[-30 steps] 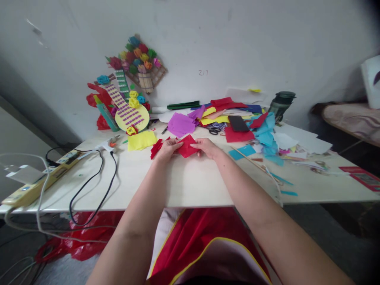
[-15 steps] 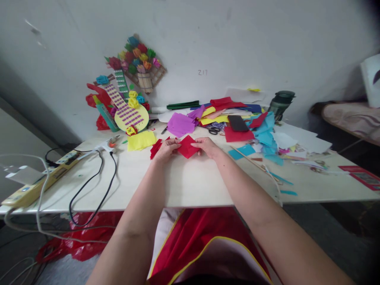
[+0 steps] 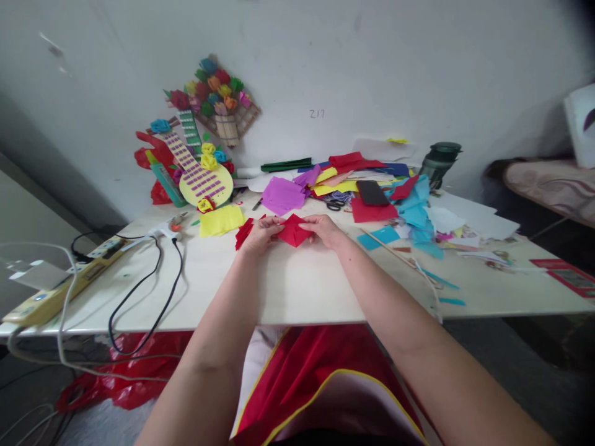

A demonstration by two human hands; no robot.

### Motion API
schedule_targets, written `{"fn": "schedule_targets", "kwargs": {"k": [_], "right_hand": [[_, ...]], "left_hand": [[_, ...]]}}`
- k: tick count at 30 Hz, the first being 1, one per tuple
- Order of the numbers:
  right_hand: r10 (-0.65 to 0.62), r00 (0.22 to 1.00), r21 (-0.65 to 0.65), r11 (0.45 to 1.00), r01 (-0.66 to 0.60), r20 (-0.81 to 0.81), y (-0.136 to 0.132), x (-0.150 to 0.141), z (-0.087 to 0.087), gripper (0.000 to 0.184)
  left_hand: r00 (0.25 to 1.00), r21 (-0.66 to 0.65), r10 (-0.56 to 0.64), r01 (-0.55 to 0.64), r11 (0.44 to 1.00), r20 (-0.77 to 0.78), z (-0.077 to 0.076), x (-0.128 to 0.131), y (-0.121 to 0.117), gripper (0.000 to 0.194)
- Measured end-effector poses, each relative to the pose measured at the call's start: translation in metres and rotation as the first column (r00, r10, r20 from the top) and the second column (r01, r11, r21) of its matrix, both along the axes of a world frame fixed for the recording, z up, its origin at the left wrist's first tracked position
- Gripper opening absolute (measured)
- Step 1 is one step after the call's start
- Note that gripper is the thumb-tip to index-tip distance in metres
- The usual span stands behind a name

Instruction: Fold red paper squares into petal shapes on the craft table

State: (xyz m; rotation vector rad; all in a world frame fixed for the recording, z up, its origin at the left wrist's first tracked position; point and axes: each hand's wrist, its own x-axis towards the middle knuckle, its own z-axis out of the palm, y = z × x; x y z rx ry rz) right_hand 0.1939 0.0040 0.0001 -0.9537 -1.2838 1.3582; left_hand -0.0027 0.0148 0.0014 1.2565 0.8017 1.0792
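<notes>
A small square of red crepe paper (image 3: 294,231) is stretched between my two hands, one corner toward me and a crease or bulge at its middle. My left hand (image 3: 264,234) pinches its left corner. At the right corner, my right hand (image 3: 321,230) pinches it between thumb and fingers. Beside my left hand, partly hidden behind it, lie more red paper pieces (image 3: 243,233). A yellow paper sheet (image 3: 222,220) rests further left, and a purple paper sheet (image 3: 282,194) lies beyond my hands.
At the left stand a flower-trimmed paper guitar (image 3: 207,184) and a glue bottle (image 3: 167,183). A power strip (image 3: 69,282) with cables lies near the left edge. Scissors (image 3: 334,204), a dark phone (image 3: 372,192), a wooden stick (image 3: 395,253) and a bottle (image 3: 439,164) are on the right.
The red paper square was flat and taller; now it looks shorter, with its top corner lower and its middle puckered. Both hands stay in nearly the same place.
</notes>
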Motion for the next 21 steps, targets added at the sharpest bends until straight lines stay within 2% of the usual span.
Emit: {"fn": "schedule_targets", "kwargs": {"k": [12, 21], "right_hand": [[0.025, 0.998, 0.005, 1.0, -0.025, -0.053, -0.0046, 0.0028, 0.0053, 0.026], [0.033, 0.999, 0.013, 0.999, -0.032, -0.018, -0.0025, 0.0023, 0.0036, 0.027]], "left_hand": [[0.999, -0.008, 0.031, -0.031, 1.0, 0.03, 0.0014, 0.0018, -0.0007, 0.031], [0.998, -0.004, 0.036, -0.036, 0.999, 0.044, 0.0013, 0.001, 0.0003, 0.028]]}}
